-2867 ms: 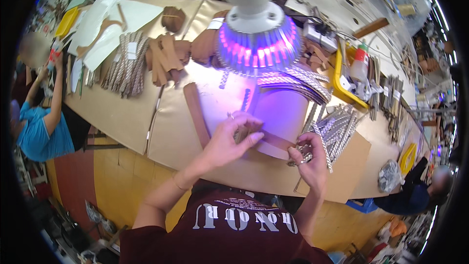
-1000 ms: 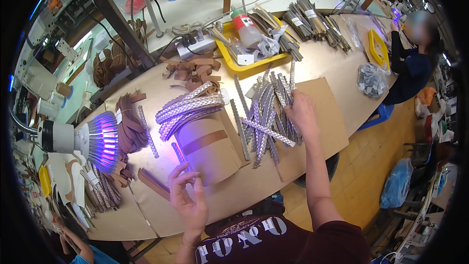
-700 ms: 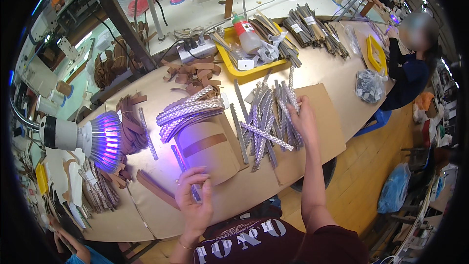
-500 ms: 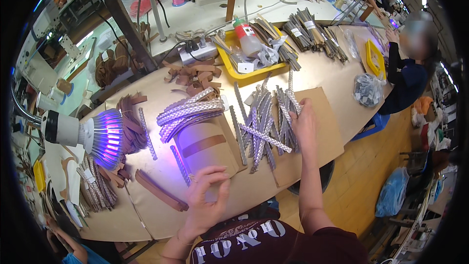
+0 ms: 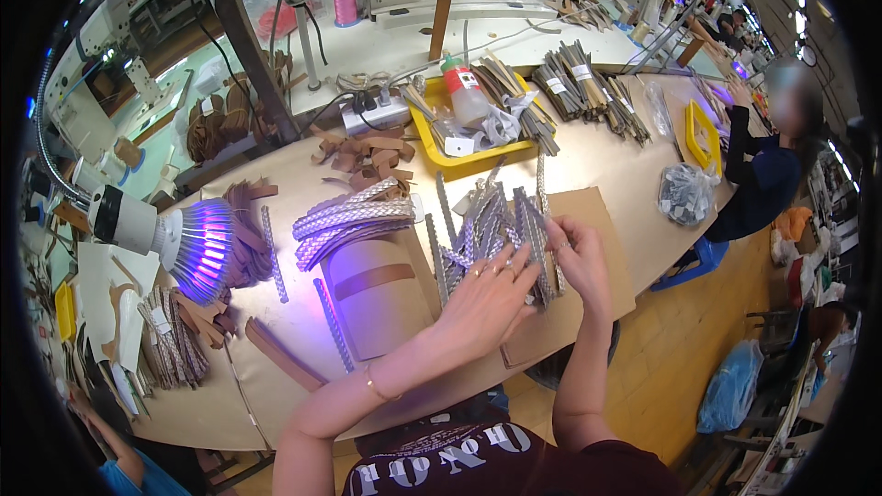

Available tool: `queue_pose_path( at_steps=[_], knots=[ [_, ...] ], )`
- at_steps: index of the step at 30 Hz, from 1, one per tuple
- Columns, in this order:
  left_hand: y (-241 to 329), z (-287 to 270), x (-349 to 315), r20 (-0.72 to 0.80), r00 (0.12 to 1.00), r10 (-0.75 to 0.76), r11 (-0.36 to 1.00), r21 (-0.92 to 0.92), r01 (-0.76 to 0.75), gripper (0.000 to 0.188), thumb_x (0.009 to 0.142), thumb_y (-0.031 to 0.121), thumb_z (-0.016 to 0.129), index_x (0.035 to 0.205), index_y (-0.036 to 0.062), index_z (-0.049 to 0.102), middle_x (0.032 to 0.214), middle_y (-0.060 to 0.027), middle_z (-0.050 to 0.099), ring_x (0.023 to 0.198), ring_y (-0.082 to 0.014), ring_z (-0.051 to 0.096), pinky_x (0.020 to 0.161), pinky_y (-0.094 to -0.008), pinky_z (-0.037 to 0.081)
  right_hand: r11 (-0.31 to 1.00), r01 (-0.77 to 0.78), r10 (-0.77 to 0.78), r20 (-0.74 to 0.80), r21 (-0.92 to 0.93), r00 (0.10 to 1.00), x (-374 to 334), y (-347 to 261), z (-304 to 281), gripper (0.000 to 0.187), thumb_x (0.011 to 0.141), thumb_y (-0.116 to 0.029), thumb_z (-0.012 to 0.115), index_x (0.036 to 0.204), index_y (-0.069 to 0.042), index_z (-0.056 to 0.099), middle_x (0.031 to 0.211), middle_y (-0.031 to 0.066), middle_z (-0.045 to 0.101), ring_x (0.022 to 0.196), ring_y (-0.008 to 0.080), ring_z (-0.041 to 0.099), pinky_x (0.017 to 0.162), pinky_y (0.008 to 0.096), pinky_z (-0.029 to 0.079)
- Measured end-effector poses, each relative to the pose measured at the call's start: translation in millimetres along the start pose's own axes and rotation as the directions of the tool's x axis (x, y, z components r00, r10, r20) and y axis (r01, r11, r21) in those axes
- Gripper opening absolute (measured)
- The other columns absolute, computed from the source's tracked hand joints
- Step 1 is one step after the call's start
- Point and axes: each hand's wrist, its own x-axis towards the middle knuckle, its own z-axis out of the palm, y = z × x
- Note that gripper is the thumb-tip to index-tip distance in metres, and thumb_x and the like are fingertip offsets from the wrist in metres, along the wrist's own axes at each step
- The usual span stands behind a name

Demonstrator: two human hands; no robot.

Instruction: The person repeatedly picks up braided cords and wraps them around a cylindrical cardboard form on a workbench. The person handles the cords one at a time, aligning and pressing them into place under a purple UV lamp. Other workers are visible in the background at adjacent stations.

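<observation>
A loose heap of grey and silver braided strips [image 5: 491, 216] lies in front of me, partly on a cardboard sheet [image 5: 602, 220]. My left hand [image 5: 487, 303] lies over the heap's near end with its fingers stretched out, hiding the strip ends below it. At the heap's right side, my right hand [image 5: 581, 262] has thumb and fingertips pinched on a long braided strip [image 5: 542, 186] that runs away from me. Left of the heap, a bundle of looped braided strips [image 5: 354, 219] rests at the far end of a cardboard form [image 5: 377, 312] with a brown band [image 5: 375, 282] across it.
A lamp [image 5: 197, 248] throws violet light from the left. Brown leather pieces [image 5: 367, 156] and a yellow tray [image 5: 469, 163] holding a bottle [image 5: 467, 96] stand farther back. Bundled strips [image 5: 588, 83] lie beyond. At right sits a person [image 5: 772, 161] near a bagged bundle [image 5: 687, 193].
My left hand has moved right and away from me, from above the cardboard form's near edge onto the heap. My right hand has come slightly nearer to me, still at the heap's right side.
</observation>
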Motion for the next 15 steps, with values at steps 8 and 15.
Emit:
queue_pose_path(
  at_steps=[8, 15],
  knots=[
    [-17.3, 16.8, 30.1, 0.044, 0.986, -0.162, 0.986, 0.044, 0.16, 0.057, 0.092, 0.025, 0.064, 0.138, -0.003, 0.043, 0.145, -0.0295, 0.04, 0.138, -0.0439, 0.035, 0.115, -0.0496, 0.029, 0.98, -0.03, -0.01, 0.204, 0.195, 0.979, -32.6, -18.5, -29.1, 0.023, 0.099, -0.018, 0.059, 0.096, 0.003, 0.069, 0.07, -0.0016, 0.059, 0.061, 0.0037, 0.049, 0.055, 0.021, 0.04],
    [-6.3, -41.2, -32.3, 0.013, 0.934, -0.357, 0.438, -0.881, 0.18, 0.04, 0.099, 0.02, 0.058, 0.128, -0.0069, 0.052, 0.12, -0.0226, 0.064, 0.112, -0.033, 0.063, 0.095, -0.0393, 0.051, 0.885, 0.464, -0.464, 0.134, 0.033, 0.876, -51.9, -50.3, -14.7, 0.022, 0.092, -0.005, 0.066, 0.112, -0.001, 0.069, 0.083, 0.004, 0.064, 0.068, 0.0109, 0.054, 0.059, 0.0247, 0.043]
  ],
)
